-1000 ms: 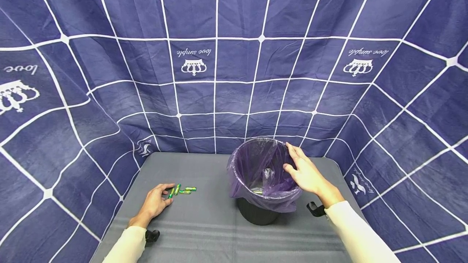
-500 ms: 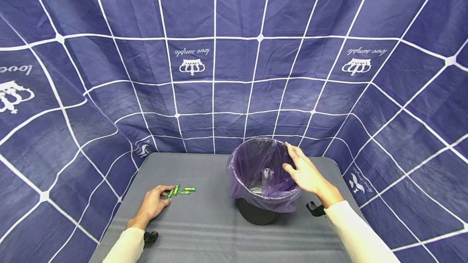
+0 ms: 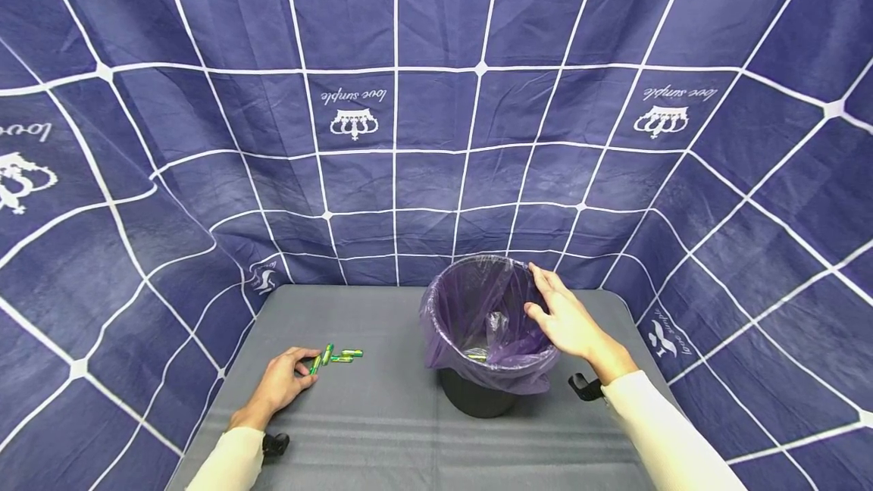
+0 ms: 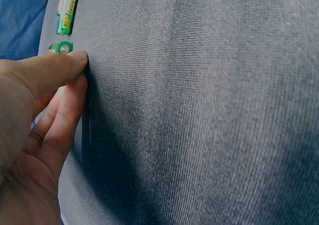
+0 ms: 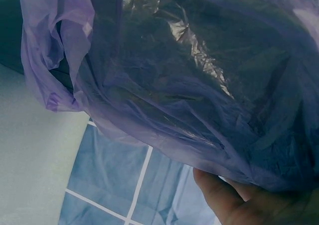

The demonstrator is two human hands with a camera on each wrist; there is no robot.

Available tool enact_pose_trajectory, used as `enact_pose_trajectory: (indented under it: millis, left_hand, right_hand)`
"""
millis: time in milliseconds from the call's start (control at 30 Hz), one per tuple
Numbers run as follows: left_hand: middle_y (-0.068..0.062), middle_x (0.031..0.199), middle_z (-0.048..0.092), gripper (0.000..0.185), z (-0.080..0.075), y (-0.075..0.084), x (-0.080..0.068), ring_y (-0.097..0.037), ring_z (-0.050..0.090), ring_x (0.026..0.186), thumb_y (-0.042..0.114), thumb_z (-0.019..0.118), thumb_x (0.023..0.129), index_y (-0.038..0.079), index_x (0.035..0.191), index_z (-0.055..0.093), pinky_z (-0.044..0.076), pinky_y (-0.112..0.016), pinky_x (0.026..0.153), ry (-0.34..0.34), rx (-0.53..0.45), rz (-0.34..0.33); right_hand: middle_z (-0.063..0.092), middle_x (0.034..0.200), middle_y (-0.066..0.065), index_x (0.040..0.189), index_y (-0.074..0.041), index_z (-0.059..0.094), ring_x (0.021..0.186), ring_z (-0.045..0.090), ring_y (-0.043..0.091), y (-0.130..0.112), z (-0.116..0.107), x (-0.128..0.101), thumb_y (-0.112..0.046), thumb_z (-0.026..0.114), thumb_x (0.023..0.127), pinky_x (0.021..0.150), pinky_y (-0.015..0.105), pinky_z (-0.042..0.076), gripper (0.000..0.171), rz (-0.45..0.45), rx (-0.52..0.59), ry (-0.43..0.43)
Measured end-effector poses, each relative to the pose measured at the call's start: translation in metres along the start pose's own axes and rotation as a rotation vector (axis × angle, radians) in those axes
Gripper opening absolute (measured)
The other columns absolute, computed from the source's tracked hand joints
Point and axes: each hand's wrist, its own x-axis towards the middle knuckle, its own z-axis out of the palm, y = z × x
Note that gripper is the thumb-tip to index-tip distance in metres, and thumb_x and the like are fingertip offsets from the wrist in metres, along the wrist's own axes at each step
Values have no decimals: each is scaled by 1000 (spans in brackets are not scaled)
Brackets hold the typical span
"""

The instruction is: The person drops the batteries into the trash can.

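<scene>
My left hand (image 3: 278,381) is low over the left part of the table, its thumb and fingertips pinching a green-and-yellow battery (image 3: 315,364). In the left wrist view the thumb hides that battery, and the end of a neighbouring battery (image 4: 64,47) shows just past it. Several more batteries (image 3: 344,359) lie close by on the right. A black trash can (image 3: 477,398) with a translucent purple liner bag (image 3: 443,354) stands right of centre. My right hand (image 3: 576,324) holds its right rim, thumb on the inside; a finger (image 5: 217,192) shows outside the liner in the right wrist view.
A battery (image 3: 477,357) shows at the bottom inside the lined can. Under everything is a grey cloth-covered table (image 3: 382,430). Blue curtains (image 3: 436,112) with a white grid enclose the back and both sides.
My left hand has closed on the leftmost battery and drawn it slightly towards the near left, away from the others. The right hand stays on the rim. The head view has shifted a little.
</scene>
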Motion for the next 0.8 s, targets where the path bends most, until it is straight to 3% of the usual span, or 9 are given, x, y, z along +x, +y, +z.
enact_pose_trajectory:
  millis: [467,600,800]
  left_hand:
    - [-7,103,75,50,-7,-7,-12,1,70,74,7,104,83,-1,126,81,57,-28,79,-20,2,-60]
    - [-8,104,75,50,-9,-6,-14,0,71,74,7,105,82,-1,125,80,56,-27,79,-10,-4,-98]
    - [-10,105,76,49,-6,-1,-14,-1,73,74,11,105,84,-1,124,80,56,-27,80,9,-25,-85]
  right_hand:
    - [48,175,33,179,6,34,162,53,56,-1,6,7,-21,64,111,133,73,43,79,-10,-6,-15]
    - [48,175,34,179,6,34,161,53,57,-3,5,8,-21,64,111,133,73,43,79,-18,-10,-18]
    - [47,175,34,179,7,33,162,53,57,0,1,3,-19,65,111,132,74,43,79,1,-20,-19]
